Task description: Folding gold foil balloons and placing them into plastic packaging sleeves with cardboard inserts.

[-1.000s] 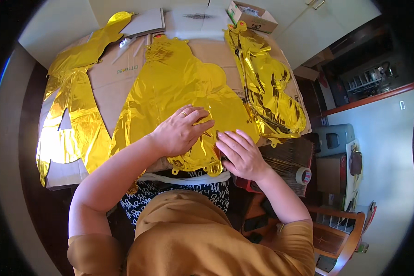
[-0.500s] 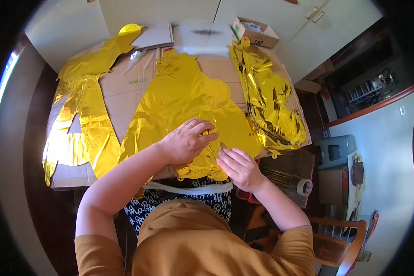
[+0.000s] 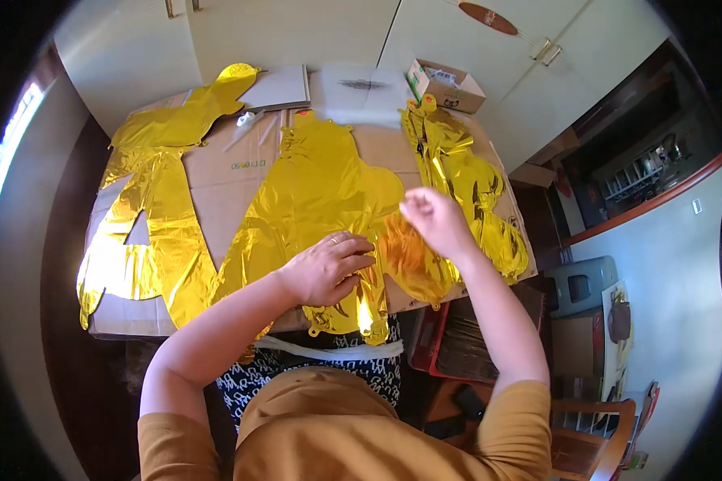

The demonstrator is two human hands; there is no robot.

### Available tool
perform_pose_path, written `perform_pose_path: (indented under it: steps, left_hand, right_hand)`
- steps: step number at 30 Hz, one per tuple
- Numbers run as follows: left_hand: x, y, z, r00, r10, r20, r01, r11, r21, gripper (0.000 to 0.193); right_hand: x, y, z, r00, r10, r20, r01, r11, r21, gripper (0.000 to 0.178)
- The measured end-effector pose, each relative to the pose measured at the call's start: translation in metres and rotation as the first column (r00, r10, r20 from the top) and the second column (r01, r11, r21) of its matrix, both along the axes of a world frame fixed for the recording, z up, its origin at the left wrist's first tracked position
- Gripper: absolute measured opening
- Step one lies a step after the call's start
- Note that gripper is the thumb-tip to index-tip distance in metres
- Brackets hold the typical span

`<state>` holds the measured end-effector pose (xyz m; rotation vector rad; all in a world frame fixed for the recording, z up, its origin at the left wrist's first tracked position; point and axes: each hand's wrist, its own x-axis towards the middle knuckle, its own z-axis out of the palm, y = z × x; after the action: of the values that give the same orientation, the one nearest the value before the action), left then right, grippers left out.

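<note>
A flat gold foil balloon [image 3: 313, 184] lies across the middle of the table, its near edge folded and creased. My left hand [image 3: 329, 268] rests on its lower part, fingers stretched over the foil. Above the balloon's right-hand part, my right hand [image 3: 435, 220] is raised with its fingers curled together. Motion blurs those fingertips, and I cannot see whether anything is between them. An orange reflection shows on the foil below that hand. To the left lies another gold foil balloon [image 3: 172, 232]; a crumpled gold foil balloon [image 3: 477, 196] lies on the right.
Flattened cardboard [image 3: 225, 196] covers the table. Along the far edge are a grey-white flat panel [image 3: 279, 88] and a small open carton [image 3: 449, 84]. A red-edged container of dark strips [image 3: 465, 345] sits below the table's right side, near a wooden chair [image 3: 610, 433].
My right hand has lifted away from the near edge and moved up and slightly right. The left hand's fingers have flattened onto the foil, and the balloon's near edge has shifted.
</note>
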<state>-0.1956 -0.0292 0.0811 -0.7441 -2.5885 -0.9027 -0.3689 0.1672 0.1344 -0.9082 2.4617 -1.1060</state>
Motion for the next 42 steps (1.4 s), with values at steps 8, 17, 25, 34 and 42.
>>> perform_pose_path:
  steps: [8, 17, 25, 34, 42]
  left_hand:
    - [0.0, 0.002, 0.002, 1.0, 0.019, -0.02, -0.019, 1.0, -0.008, 0.042]
    - [0.0, 0.01, 0.005, 0.995, 0.096, -0.018, -0.097, 0.989, -0.115, 0.046]
    - [-0.004, 0.005, 0.002, 0.999, 0.047, -0.025, -0.047, 0.999, 0.013, 0.04]
    - [-0.001, -0.013, 0.027, 0.949, 0.266, -0.167, -0.281, 0.957, -0.072, 0.046]
    - [0.0, -0.034, 0.005, 0.9, 0.436, -0.017, -0.434, 0.889, -0.146, 0.057]
  right_hand:
    - [-0.053, -0.056, -0.013, 0.979, -0.09, -0.181, 0.157, 0.904, 0.398, 0.04]
    - [-0.053, -0.052, -0.029, 0.986, -0.141, -0.09, 0.149, 0.984, 0.096, 0.025]
    - [-0.038, -0.065, -0.03, 0.998, -0.062, -0.018, 0.058, 0.984, -0.17, 0.037]
    - [-0.034, -0.06, -0.027, 0.984, -0.107, -0.14, 0.098, 0.993, -0.067, 0.041]
    - [-0.016, -0.065, -0.031, 0.968, 0.168, 0.186, -0.115, 0.957, -0.266, 0.033]
